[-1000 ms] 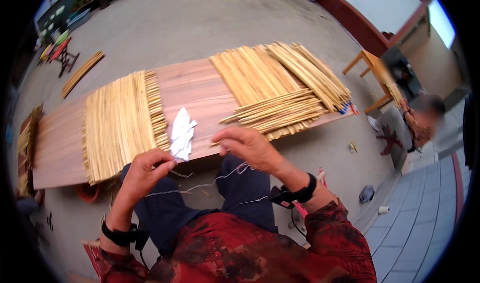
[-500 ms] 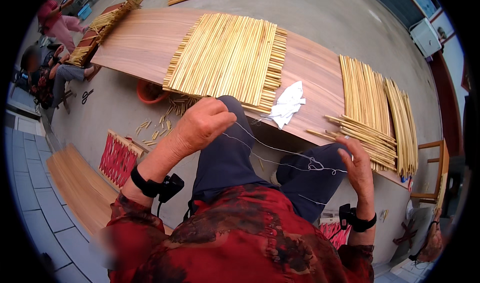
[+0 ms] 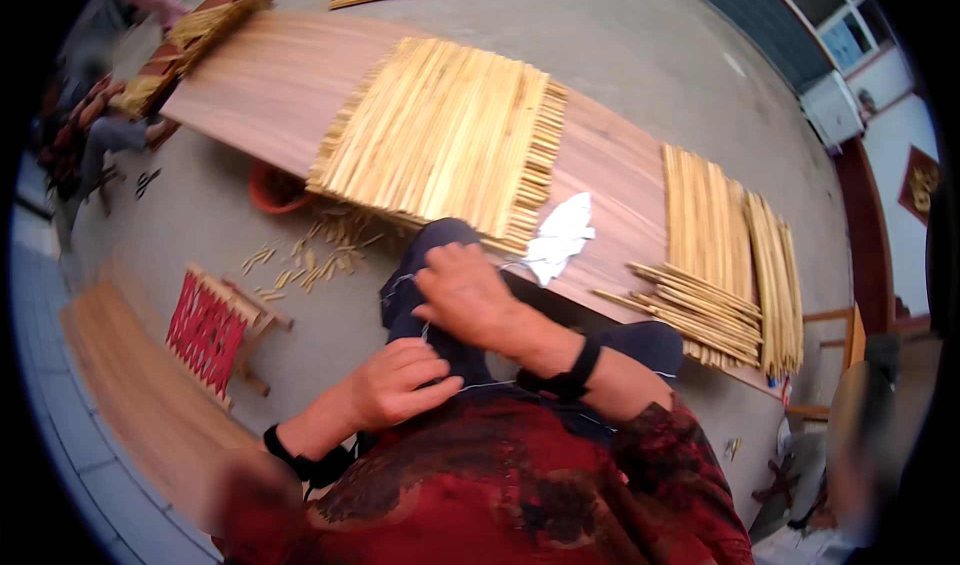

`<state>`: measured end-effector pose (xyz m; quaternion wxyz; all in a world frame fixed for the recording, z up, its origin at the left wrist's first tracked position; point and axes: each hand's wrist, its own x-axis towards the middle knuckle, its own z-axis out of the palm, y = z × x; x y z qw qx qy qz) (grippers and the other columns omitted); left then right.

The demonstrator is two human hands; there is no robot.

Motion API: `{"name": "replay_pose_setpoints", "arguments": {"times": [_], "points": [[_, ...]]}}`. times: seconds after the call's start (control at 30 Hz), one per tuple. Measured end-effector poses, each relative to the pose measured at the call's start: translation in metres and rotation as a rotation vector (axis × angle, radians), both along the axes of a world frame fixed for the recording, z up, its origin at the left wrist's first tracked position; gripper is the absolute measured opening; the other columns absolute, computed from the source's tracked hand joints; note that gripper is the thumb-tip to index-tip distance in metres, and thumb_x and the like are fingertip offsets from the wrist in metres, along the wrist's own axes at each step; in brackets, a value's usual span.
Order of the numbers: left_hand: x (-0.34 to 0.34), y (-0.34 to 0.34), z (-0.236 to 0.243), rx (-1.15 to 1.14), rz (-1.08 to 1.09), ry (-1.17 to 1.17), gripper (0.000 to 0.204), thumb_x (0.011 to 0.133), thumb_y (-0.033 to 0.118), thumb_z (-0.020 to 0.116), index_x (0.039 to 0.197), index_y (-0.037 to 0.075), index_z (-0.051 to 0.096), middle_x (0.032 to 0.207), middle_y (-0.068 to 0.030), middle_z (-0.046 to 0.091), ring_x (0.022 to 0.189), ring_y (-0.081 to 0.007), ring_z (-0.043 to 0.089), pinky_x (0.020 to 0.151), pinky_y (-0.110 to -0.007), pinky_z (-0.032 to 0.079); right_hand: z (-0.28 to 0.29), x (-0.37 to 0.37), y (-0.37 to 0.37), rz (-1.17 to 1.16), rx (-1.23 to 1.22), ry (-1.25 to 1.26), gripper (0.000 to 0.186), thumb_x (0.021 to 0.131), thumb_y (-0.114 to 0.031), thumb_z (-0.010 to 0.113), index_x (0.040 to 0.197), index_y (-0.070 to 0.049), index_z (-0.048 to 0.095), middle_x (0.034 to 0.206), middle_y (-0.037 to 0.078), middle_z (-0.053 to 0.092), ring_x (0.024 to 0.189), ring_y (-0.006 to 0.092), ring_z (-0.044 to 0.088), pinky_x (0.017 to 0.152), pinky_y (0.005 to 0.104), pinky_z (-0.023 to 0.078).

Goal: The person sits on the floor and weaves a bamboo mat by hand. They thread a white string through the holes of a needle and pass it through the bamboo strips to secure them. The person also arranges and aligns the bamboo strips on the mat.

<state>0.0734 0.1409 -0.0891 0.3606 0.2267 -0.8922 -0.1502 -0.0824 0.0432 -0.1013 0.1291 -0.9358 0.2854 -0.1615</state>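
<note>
Thin white string (image 3: 487,385) runs over my lap and between my two hands. My left hand (image 3: 400,383) is low over my lap, its fingers pinched on the string. Just above it and to the right, my right hand (image 3: 468,293) is closed on the string too, over my dark trouser knee. A short stretch of string shows between the two hands; the fingertips are partly hidden. Beyond the knees, a mat-like layer of pale sticks (image 3: 430,130) lies on the wooden table (image 3: 610,165). A crumpled white cloth (image 3: 562,237) rests beside its right edge.
More sticks (image 3: 708,225) lie in rows at the table's right end, with loose sticks across them. An orange bucket (image 3: 275,190) and cut stick pieces (image 3: 325,255) are on the floor. A stool with red webbing (image 3: 205,330) stands left. Another person sits far left.
My right hand has swung left across my lap to my left hand, which has come down nearer my body. The wide loop of string between them has shortened. The view has shifted slightly.
</note>
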Motion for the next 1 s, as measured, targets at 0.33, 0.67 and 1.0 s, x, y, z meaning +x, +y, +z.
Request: {"name": "replay_pose_setpoints", "arguments": {"times": [0.33,0.67,1.0], "points": [[0.011,-0.003,0.001,-0.01,0.146,0.013,0.025,0.064,0.004,0.067,0.089,0.007,0.066,0.081,-0.0044,0.055,0.074,-0.0206,0.056,0.072,-0.035,0.048,-0.02,-0.064,-0.001,-0.215,0.382,-0.357,0.008,0.082,-0.009,0.058,0.083,-0.002,0.055,0.078,0.015,0.057,0.073,0.0295,0.059,0.064,0.0364,0.048],[0.013,0.007,-0.009,-0.077,0.146,0.024,0.02,0.067,0.005,0.067,0.087,0.007,0.065,0.082,-0.0035,0.055,0.074,-0.0197,0.055,0.072,-0.034,0.047,0.001,-0.047,0.024,-0.074,0.176,-0.025,0.021,0.075,-0.018,0.067,0.091,-0.009,0.057,0.085,0.01,0.053,0.082,0.0294,0.055,0.068,0.0383,0.044],[0.031,0.006,-0.016,-0.025,0.191,0.049,0.025,0.064,0.0,0.067,0.088,0.005,0.064,0.081,-0.0046,0.054,0.07,-0.0206,0.054,0.064,-0.033,0.045,0.008,-0.087,0.002,-0.265,0.48,-0.136,0.01,0.077,-0.009,0.064,0.082,-0.005,0.058,0.077,0.014,0.058,0.073,0.0342,0.057,0.064,0.0402,0.045]]}}
